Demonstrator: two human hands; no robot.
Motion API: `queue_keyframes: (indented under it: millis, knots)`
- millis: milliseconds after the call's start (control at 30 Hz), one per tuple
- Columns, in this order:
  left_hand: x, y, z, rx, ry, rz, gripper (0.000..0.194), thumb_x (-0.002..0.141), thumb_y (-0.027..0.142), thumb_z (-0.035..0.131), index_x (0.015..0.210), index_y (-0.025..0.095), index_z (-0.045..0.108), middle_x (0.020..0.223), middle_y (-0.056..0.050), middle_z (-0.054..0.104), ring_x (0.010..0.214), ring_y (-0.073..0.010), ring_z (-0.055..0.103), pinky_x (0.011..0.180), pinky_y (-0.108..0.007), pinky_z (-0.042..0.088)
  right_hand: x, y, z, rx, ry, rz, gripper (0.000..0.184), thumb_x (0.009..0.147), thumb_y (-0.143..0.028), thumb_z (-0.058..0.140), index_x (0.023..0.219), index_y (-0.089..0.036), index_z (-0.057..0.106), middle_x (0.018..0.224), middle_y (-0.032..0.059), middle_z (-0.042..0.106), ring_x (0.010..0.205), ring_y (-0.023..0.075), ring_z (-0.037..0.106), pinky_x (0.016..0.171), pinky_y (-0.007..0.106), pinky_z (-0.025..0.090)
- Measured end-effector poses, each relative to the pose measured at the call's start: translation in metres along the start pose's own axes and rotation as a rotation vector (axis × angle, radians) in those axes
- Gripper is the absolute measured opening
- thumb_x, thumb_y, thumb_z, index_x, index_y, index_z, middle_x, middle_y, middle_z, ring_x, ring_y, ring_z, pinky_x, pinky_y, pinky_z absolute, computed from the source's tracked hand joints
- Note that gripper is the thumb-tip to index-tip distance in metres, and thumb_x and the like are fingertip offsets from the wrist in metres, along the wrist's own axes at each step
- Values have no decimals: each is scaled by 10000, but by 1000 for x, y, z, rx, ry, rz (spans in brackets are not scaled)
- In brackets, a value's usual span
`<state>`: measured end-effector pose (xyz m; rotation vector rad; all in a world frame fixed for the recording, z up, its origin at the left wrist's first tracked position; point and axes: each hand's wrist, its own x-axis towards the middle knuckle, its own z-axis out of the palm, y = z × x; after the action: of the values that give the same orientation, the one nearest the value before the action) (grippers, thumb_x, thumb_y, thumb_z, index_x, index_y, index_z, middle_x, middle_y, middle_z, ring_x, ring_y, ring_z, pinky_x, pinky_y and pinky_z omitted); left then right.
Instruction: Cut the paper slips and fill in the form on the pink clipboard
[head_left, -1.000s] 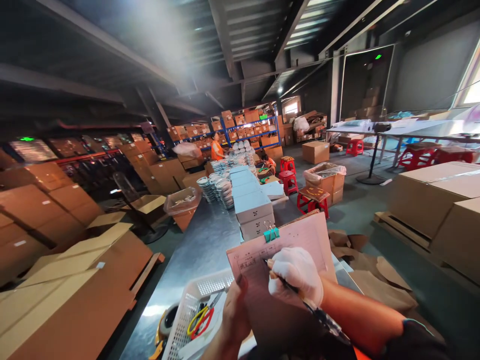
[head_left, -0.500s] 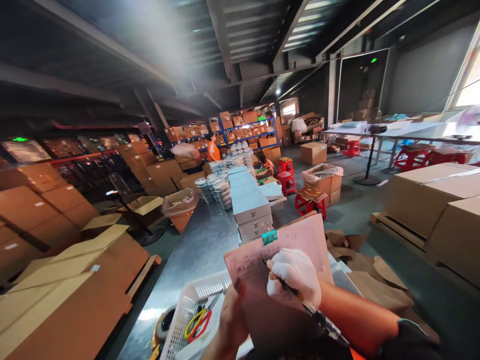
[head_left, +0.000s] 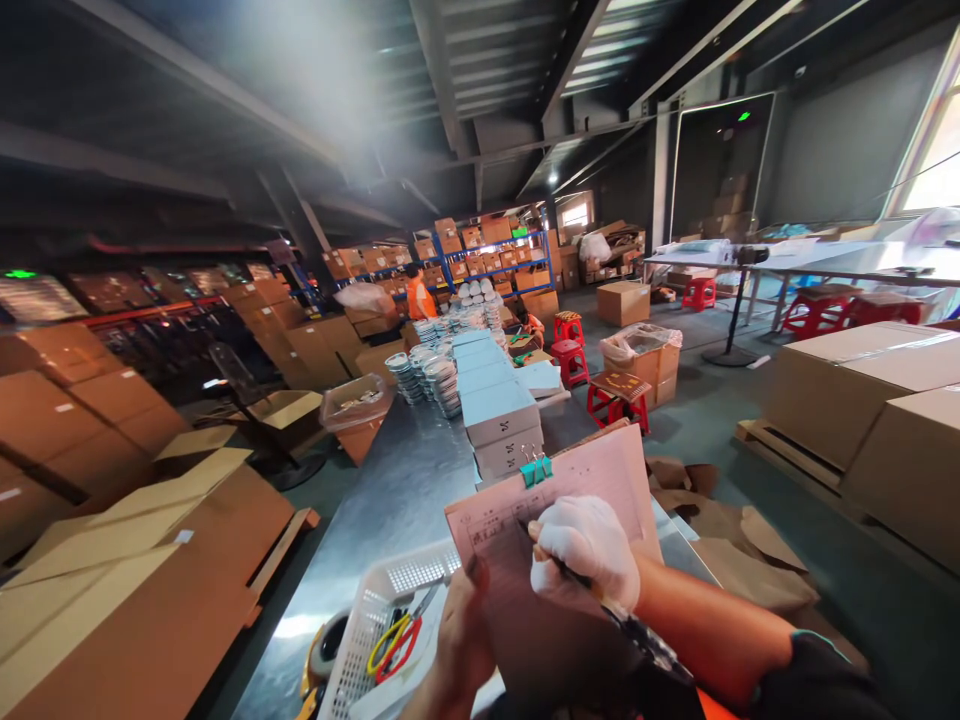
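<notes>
Gripping a tilted thin brown board (head_left: 619, 428) by its left side with the bare left hand (head_left: 459, 630), thumb over the front, at the lower centre of the frame. Bearing on that board a printed and partly handwritten paper sheet (head_left: 600, 468), pinned at the top edge by a teal metal binder clip (head_left: 537, 471). Pinching a dark, slim pen (head_left: 574, 577) in the closed fingers of the right hand (head_left: 585, 550), clad in a white glove with bare fingertips, just right of the left hand. Pointing the pen at the upper left part of the sheet, near the handwriting; too small to tell whether touching. Beneath and beyond the board, running from the lower left to the centre of the frame, a grey metal table (head_left: 382, 480). On it at the bottom, left of the left hand, a white perforated plastic basket (head_left: 358, 625) with yellow-and-red-handled scissors (head_left: 394, 645) inside, and just beside the basket a yellow-and-black tool (head_left: 324, 650), partly cut off. Farther up the table, a row of pale blue-topped boxes (head_left: 495, 395), next to stacks of round silvery items (head_left: 442, 385). Around the table, large brown cardboard boxes (head_left: 180, 560) at left and red plastic stools (head_left: 570, 362) right of centre. Near the centre in the background, a person in an orange vest (head_left: 420, 298) by blue-framed shelves (head_left: 499, 262) filled with cartons.
</notes>
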<state>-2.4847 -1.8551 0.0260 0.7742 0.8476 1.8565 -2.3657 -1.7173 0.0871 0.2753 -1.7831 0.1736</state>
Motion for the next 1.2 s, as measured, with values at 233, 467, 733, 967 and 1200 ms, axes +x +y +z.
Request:
queue_keyframes:
  millis: [233,467,733,967,1200]
  knots:
    - [1,0,-3,-12,-40,-16,435,943,568,665,1184,229,792,1095,-132,767,1154,-387,701,969,-520,600,0,-1,3,-19,22,-8,219,811,-68,501,990,-193,521,708,-32,585,563,111,521,540,237,409]
    - [1,0,-3,-17,-5,-12,426,924,570,698,1160,230,801,1089,-128,772,1130,-366,711,994,-492,588,-1,1,4,-20,38,-20,220,815,-68,508,1002,-182,530,711,-26,583,581,123,555,555,240,447]
    - [-1,1,0,-24,-6,-9,427,931,566,685,1180,235,790,1128,-130,766,1157,-381,703,983,-505,596,1,-1,3,-33,45,-18,198,826,-67,492,985,-179,528,712,-25,582,575,112,519,550,238,426]
    - [-1,-1,-6,-5,45,-21,452,902,561,720,1192,221,787,1188,-142,756,1190,-400,688,1001,-516,584,0,0,2,9,44,-10,209,828,-63,518,1008,-167,543,724,-26,585,593,113,564,572,233,467]
    - [-1,4,4,-9,-4,-11,445,920,588,683,1169,238,798,1146,-146,760,1158,-399,698,956,-522,605,1,-1,2,-8,59,-4,219,820,-64,511,1006,-174,542,708,-31,582,570,114,549,546,230,457]
